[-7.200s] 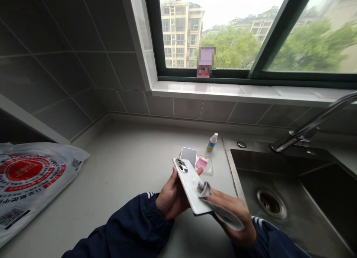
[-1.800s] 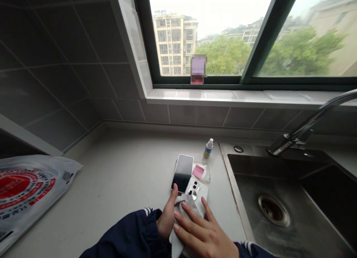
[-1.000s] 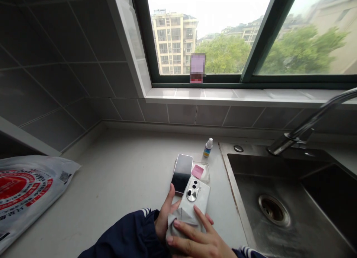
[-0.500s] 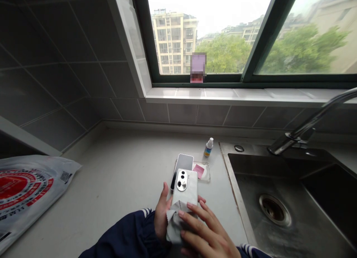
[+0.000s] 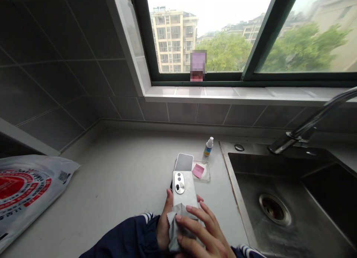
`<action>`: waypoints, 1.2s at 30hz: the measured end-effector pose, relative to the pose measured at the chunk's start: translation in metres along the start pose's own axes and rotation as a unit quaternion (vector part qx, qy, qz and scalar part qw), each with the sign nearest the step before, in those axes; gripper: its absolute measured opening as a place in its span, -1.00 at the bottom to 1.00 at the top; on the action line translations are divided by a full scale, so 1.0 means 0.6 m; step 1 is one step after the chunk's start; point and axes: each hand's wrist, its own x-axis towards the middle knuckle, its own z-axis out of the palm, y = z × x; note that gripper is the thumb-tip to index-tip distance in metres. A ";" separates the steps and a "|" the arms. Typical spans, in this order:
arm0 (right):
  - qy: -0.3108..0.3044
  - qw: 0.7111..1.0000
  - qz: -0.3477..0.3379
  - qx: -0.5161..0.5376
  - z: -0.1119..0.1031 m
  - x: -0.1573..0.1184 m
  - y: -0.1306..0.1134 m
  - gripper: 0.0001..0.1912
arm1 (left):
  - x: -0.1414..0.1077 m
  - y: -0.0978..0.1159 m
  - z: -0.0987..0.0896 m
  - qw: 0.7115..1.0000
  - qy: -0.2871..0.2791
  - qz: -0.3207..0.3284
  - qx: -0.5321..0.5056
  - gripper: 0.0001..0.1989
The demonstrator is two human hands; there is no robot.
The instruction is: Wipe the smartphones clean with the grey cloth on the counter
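As viewed from the head camera, a white phone (image 5: pixel 185 189) was held just left of the sink (image 5: pixel 237 198), its lower part gripped by the left hand (image 5: pixel 164 228), which appeared to brace it against pressure from the right hand (image 5: pixel 202 232). The right hand's fingers closed over a grey cloth (image 5: pixel 175 232), pressing it to the phone's back below the camera bump (image 5: pixel 179 183). Beyond the phone, also left of the sink, lay a dark slab (image 5: pixel 184 162) across a clear tray (image 5: pixel 203 171), with a small spray bottle (image 5: pixel 208 147) behind; a printed plastic bag (image 5: pixel 28 187) lay well left of the sink.
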 end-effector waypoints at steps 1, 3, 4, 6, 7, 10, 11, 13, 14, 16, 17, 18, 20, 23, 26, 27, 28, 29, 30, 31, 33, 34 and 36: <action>0.002 1.000 0.003 0.005 0.000 -0.001 0.002 -0.69 | 0.001 0.001 0.001 1.000 0.002 0.005 -0.016 -0.17; 0.007 1.000 0.004 0.014 0.000 -0.001 0.005 -0.65 | 0.004 0.005 0.003 0.999 0.015 0.029 -0.025 -0.18; 0.007 1.000 0.000 0.014 0.000 -0.001 0.008 -0.67 | 0.005 0.008 0.002 0.999 0.026 0.046 -0.011 -0.18; 0.002 1.000 -0.012 0.008 0.000 -0.002 0.012 -0.77 | 0.008 0.014 -0.002 0.995 0.050 0.078 0.027 -0.17; -0.001 1.000 -0.015 0.004 0.000 -0.003 0.014 -0.82 | 0.009 0.018 -0.005 0.994 0.056 0.087 0.047 -0.16; -0.014 1.000 -0.014 0.006 0.000 -0.008 0.019 -0.78 | 0.013 0.026 -0.017 0.991 0.064 0.090 0.080 -0.13; -0.018 1.000 -0.015 0.008 0.000 -0.009 0.020 -0.77 | 0.013 0.028 -0.019 0.990 0.066 0.090 0.084 -0.13; -0.019 1.000 -0.018 0.013 0.000 -0.011 0.021 -0.76 | 0.014 0.029 -0.022 0.989 0.067 0.094 0.088 -0.12; -0.015 1.000 -0.019 0.017 0.000 -0.011 0.021 -0.77 | 0.014 0.028 -0.022 0.989 0.064 0.096 0.091 -0.11; -0.003 1.000 -0.015 0.022 -0.001 -0.009 0.019 -0.79 | 0.014 0.025 -0.020 0.989 0.057 0.100 0.095 -0.10; 0.003 1.000 -0.012 0.023 -0.001 -0.007 0.017 -0.81 | 0.014 0.022 -0.018 0.989 0.053 0.099 0.094 -0.10; 0.007 1.000 -0.010 0.023 -0.002 -0.005 0.016 -0.82 | 0.013 0.020 -0.018 0.990 0.049 0.098 0.091 -0.10; 0.010 1.000 -0.011 0.021 -0.003 0.000 0.012 -0.84 | 0.013 0.015 -0.019 0.992 0.039 0.089 0.084 -0.11; 0.009 1.000 -0.017 0.018 -0.004 0.005 0.010 -0.85 | 0.013 0.012 -0.028 0.995 0.007 0.059 0.075 -0.14; 0.012 0.999 -0.029 0.014 -0.003 0.004 0.010 -0.81 | 0.014 0.010 -0.037 0.997 -0.013 0.035 0.066 -0.15; 0.012 0.999 -0.035 0.010 -0.002 0.003 0.011 -0.77 | 0.014 0.010 -0.039 0.997 -0.012 0.033 0.066 -0.15; 0.013 0.999 -0.039 0.005 -0.001 0.002 0.012 -0.72 | 0.014 0.009 -0.039 0.997 -0.010 0.036 0.068 -0.16; 0.014 0.999 -0.041 -0.002 0.000 0.002 0.013 -0.66 | 0.014 0.008 -0.040 0.996 -0.009 0.043 0.073 -0.17; 0.015 0.999 -0.042 -0.008 0.001 0.001 0.014 -0.62 | 0.015 0.007 -0.039 0.995 -0.007 0.052 0.081 -0.17; 0.016 0.999 -0.041 -0.013 0.002 0.001 0.014 -0.60 | 0.015 0.006 -0.039 0.994 -0.005 0.066 0.090 -0.19; 0.020 0.999 -0.039 -0.020 0.002 0.001 0.015 -0.58 | 0.016 0.005 -0.039 0.990 -0.004 0.085 0.110 -0.20; 0.023 0.999 -0.038 -0.022 0.002 0.001 0.015 -0.59 | 0.016 0.005 -0.040 0.988 -0.002 0.092 0.121 -0.20; 0.028 0.999 -0.034 -0.026 0.001 0.001 0.014 -0.60 | 0.015 0.006 -0.045 0.985 0.003 0.100 0.142 -0.19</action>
